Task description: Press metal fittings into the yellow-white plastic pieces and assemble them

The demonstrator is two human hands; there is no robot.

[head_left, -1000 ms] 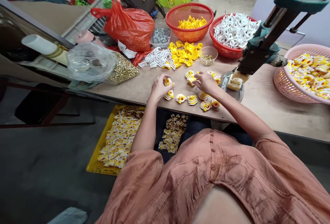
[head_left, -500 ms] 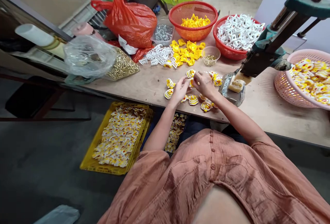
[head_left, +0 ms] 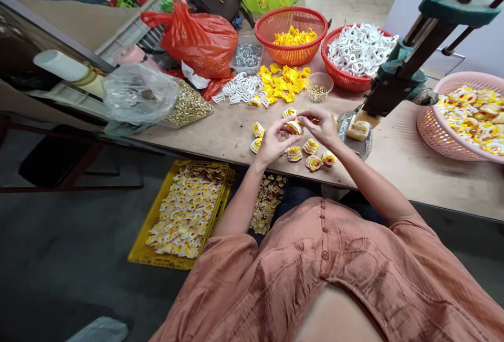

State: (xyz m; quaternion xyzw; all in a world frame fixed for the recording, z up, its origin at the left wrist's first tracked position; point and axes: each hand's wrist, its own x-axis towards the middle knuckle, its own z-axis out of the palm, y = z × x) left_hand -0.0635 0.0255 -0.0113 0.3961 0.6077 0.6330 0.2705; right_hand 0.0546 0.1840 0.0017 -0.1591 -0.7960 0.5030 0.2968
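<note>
Between my two hands is a yellow-and-white striped plastic piece (head_left: 293, 128). My left hand (head_left: 274, 141) grips it from the left, thumb below and fingers above. The fingertips of my right hand (head_left: 319, 126) are pinched together at its upper right edge; whether they hold a small part there is hidden. Several similar striped pieces (head_left: 313, 162) lie on the table just below and around my hands. Beyond them are loose yellow pieces (head_left: 289, 82), white striped pieces (head_left: 241, 88) and a small clear cup of gold-coloured rings (head_left: 318, 92).
A press (head_left: 397, 77) stands right of my hands, its base block (head_left: 359, 128) close to my right forearm. Red baskets (head_left: 291, 54) and a pink basket (head_left: 431, 127) hold parts. Left are a bag of gold-coloured bits (head_left: 189, 103) and a red bag (head_left: 200, 43). A yellow crate (head_left: 142, 237) sits below.
My hands have turned and shifted slightly, and the striped piece now shows between them. My right hand has moved a little right, uncovering more pieces on the table. The view has shifted slightly.
</note>
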